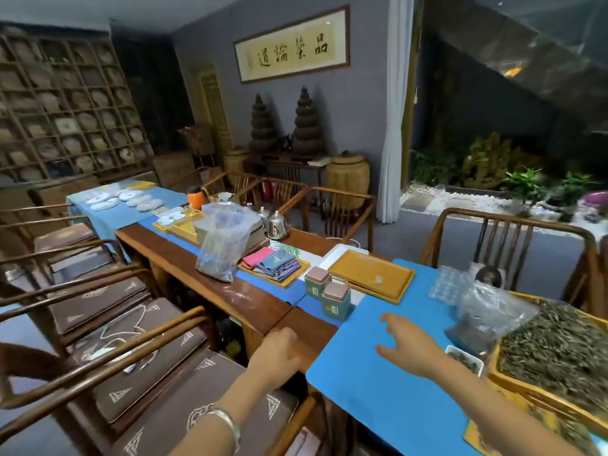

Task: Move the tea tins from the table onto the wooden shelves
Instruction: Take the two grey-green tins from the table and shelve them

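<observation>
Two green tea tins with pinkish lids stand side by side on the long wooden table point(256, 304), one behind point(317, 282) and one in front point(336, 301). My left hand point(275, 352) hovers at the table's near edge, fingers loosely curled, holding nothing. Over the blue mat point(388, 390) my right hand point(406, 347) stretches toward the tins with spread fingers, a hand's length short of them. The wooden shelves point(62, 106), a grid of compartments filled with round tea cakes, cover the far left wall.
Wooden chairs with brown cushions point(131, 350) line the table's left side. Near the tins lie an empty wooden tray point(371, 274), a tray of folded cloths point(273, 263) and a plastic bag point(223, 238). At right sit bagged tea point(483, 317) and a tray of loose leaves point(556, 353).
</observation>
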`<state>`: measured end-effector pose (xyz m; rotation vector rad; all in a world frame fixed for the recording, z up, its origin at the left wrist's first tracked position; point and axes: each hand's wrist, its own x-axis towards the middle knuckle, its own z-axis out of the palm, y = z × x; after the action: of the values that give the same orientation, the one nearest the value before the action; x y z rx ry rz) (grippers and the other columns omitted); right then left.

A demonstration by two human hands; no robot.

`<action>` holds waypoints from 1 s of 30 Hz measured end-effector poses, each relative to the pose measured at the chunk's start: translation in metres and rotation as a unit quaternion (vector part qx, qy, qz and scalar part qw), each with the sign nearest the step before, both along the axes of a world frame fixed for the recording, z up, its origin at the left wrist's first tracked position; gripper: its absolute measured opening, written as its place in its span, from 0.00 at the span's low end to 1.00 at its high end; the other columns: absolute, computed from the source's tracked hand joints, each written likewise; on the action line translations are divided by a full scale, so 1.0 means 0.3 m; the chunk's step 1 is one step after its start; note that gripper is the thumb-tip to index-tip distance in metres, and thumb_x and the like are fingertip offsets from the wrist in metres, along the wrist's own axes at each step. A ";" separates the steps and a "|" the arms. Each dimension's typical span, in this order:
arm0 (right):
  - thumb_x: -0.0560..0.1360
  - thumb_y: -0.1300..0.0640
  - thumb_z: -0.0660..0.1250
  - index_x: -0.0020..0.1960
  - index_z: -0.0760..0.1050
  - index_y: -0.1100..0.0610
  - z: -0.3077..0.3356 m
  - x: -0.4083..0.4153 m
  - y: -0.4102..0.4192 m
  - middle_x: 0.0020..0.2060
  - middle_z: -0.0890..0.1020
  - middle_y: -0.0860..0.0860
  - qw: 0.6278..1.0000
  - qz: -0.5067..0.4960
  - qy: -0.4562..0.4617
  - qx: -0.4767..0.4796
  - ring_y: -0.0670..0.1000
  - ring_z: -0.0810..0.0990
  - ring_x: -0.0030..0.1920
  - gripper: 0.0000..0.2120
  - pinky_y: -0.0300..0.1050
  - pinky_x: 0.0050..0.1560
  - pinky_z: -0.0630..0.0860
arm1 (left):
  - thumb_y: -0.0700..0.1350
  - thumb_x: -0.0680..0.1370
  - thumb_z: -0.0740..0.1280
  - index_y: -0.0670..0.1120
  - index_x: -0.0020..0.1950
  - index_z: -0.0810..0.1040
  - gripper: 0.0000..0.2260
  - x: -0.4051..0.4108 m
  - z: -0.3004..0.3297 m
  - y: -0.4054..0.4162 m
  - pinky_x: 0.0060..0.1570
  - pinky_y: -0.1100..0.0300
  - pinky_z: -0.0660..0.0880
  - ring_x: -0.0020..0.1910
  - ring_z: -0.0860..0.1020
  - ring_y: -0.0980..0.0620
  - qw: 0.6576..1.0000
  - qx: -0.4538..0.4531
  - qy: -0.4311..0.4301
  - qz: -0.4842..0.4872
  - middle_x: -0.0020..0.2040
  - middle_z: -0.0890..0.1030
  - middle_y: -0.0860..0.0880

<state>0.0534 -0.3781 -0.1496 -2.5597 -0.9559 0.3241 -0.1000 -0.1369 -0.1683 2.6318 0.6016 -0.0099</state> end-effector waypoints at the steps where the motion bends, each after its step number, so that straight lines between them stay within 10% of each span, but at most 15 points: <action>1: 0.75 0.44 0.66 0.71 0.61 0.53 -0.010 0.028 0.015 0.65 0.72 0.53 1.000 0.001 0.005 0.000 0.54 0.74 0.64 0.30 0.48 0.60 0.72 | 0.46 0.74 0.65 0.44 0.64 0.70 0.19 0.029 -0.012 0.016 0.55 0.54 0.74 0.57 0.75 0.47 1.000 -0.010 0.002 0.005 0.59 0.75 0.46; 21: 0.67 0.39 0.71 0.71 0.59 0.53 -0.481 0.721 0.609 0.63 0.72 0.53 0.990 -0.059 0.127 -0.030 0.52 0.72 0.65 0.40 0.48 0.60 0.72 | 0.55 0.71 0.74 0.43 0.73 0.62 0.37 0.919 -0.480 0.755 0.56 0.54 0.74 0.61 0.77 0.46 0.981 -0.181 0.024 0.073 0.65 0.75 0.42; 30: 0.59 0.44 0.75 0.70 0.60 0.43 -0.728 0.821 0.763 0.61 0.69 0.38 0.955 -0.146 0.220 0.131 0.41 0.68 0.65 0.43 0.26 0.57 0.63 | 0.45 0.61 0.83 0.53 0.78 0.50 0.55 1.255 -0.701 0.890 0.63 0.64 0.65 0.69 0.65 0.59 0.939 -0.342 -0.027 -0.026 0.70 0.63 0.57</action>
<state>0.2998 -0.1492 -0.3679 -2.2063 -0.4173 0.6043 0.2765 0.1301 -0.3785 1.9607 0.4097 -0.1367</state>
